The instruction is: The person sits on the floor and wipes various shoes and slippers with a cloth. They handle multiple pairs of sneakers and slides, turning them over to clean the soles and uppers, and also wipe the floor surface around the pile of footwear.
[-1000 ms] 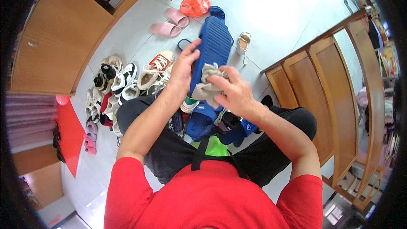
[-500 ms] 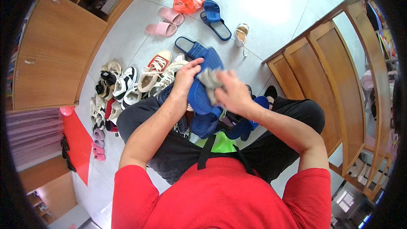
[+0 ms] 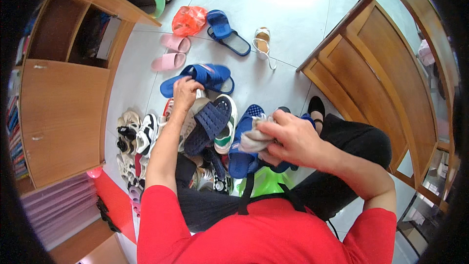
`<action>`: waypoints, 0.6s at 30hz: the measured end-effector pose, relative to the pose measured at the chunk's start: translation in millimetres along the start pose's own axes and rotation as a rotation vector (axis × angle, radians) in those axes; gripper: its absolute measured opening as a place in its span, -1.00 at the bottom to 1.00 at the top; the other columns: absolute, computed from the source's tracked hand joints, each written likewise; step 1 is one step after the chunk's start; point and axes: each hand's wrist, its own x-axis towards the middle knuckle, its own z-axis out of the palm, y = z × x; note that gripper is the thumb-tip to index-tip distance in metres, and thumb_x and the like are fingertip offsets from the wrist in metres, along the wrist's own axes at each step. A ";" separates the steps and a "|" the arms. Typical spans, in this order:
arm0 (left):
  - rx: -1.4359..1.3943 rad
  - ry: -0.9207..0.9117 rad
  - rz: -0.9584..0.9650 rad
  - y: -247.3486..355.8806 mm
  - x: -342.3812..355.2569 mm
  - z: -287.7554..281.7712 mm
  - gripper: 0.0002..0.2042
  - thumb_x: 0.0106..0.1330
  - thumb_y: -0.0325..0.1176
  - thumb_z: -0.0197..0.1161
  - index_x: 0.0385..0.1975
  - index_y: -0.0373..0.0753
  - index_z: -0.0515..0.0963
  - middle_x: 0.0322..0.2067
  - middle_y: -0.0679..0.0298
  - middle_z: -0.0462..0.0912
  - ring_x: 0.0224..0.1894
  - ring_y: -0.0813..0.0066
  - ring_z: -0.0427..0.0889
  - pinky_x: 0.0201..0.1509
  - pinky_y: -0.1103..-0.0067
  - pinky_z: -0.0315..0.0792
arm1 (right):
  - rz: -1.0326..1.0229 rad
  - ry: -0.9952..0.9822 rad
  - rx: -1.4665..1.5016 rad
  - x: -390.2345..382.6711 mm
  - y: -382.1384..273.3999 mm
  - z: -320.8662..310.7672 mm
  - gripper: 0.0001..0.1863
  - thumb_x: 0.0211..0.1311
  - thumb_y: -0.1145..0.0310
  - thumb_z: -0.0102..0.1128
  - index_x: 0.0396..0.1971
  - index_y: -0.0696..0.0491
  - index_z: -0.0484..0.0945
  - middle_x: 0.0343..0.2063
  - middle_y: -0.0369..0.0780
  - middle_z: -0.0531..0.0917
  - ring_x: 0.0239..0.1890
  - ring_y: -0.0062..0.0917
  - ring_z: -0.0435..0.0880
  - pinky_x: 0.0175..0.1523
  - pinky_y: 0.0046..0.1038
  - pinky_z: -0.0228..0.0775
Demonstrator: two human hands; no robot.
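Observation:
My left hand (image 3: 186, 93) is reached out to the far left, closed on the sole end of a blue slipper (image 3: 171, 86). That slipper sits beside and partly over its blue mate on the tiles. In my right hand (image 3: 290, 134) is a bunched grey-white cloth (image 3: 255, 139), pinched between thumb and fingers. Directly below the cloth lies another blue slipper (image 3: 240, 161), partly covered by it. A dark navy slipper with a slotted strap (image 3: 215, 120) rests between my arms, against a white and green shoe (image 3: 227, 134).
Several sneakers (image 3: 145, 134) are heaped at the left. Farther off lie pink slippers (image 3: 168, 61), a red plastic bag (image 3: 189, 20), blue slippers (image 3: 222, 27) and a white sandal (image 3: 262, 44). Wooden cabinets (image 3: 63, 112) stand left, wooden panels (image 3: 371, 68) right. Something bright green (image 3: 266, 182) is between my legs.
The blue slipper rubbed with the cloth has moved from in front of me to the far left with my left hand. My right hand has drawn back slightly rightward and nearer, still holding the cloth.

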 end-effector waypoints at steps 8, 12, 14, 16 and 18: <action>-0.011 -0.315 -0.630 -31.7 47.1 62.5 -0.83 -0.03 -0.37 0.14 -0.48 -0.17 0.65 -0.40 0.07 0.65 -0.29 0.11 0.61 -0.18 0.36 0.46 | -0.044 0.011 -0.207 12.9 8.6 -23.7 -0.63 -0.20 0.31 0.27 -0.26 -0.07 0.48 -0.42 -0.25 0.42 -0.46 -0.45 0.45 -0.48 -0.46 0.31; -0.276 0.135 -0.552 -36.5 104.2 103.1 -0.71 0.11 -0.25 0.11 -0.23 -0.27 0.55 -0.29 0.03 0.61 -0.23 0.08 0.58 -0.11 0.38 0.43 | 0.028 -0.054 -0.154 25.2 14.8 -31.8 -0.59 -0.14 0.29 0.28 -0.18 -0.09 0.49 -0.37 -0.25 0.44 -0.50 -0.47 0.43 -0.54 -0.49 0.29; -0.502 0.036 -0.682 -38.4 151.2 139.8 -0.65 0.16 -0.13 0.15 -0.22 -0.29 0.55 -0.32 0.06 0.62 -0.22 0.13 0.60 -0.17 0.38 0.47 | 0.093 -0.084 -0.109 29.4 20.1 -34.8 -0.55 -0.17 0.30 0.29 -0.14 -0.10 0.49 -0.35 -0.25 0.44 -0.49 -0.47 0.43 -0.54 -0.48 0.29; -1.137 -0.067 -1.047 -33.9 192.6 173.1 -0.44 0.15 0.06 0.23 -0.06 -0.31 0.42 -0.11 -0.02 0.53 -0.20 0.07 0.57 -0.19 0.31 0.50 | 0.122 -0.099 -0.110 33.4 28.8 -34.7 -0.48 -0.25 0.31 0.30 -0.12 -0.07 0.50 -0.32 -0.22 0.45 -0.46 -0.45 0.46 -0.48 -0.47 0.33; -1.462 0.024 -1.295 -31.8 227.3 196.6 -0.31 0.10 0.15 0.24 0.04 -0.33 0.31 -0.14 -0.06 0.48 -0.19 0.00 0.54 -0.22 0.23 0.52 | 0.155 -0.085 -0.146 37.3 32.8 -36.9 -0.50 -0.24 0.32 0.31 -0.12 -0.05 0.51 -0.28 -0.19 0.47 -0.45 -0.44 0.46 -0.45 -0.47 0.34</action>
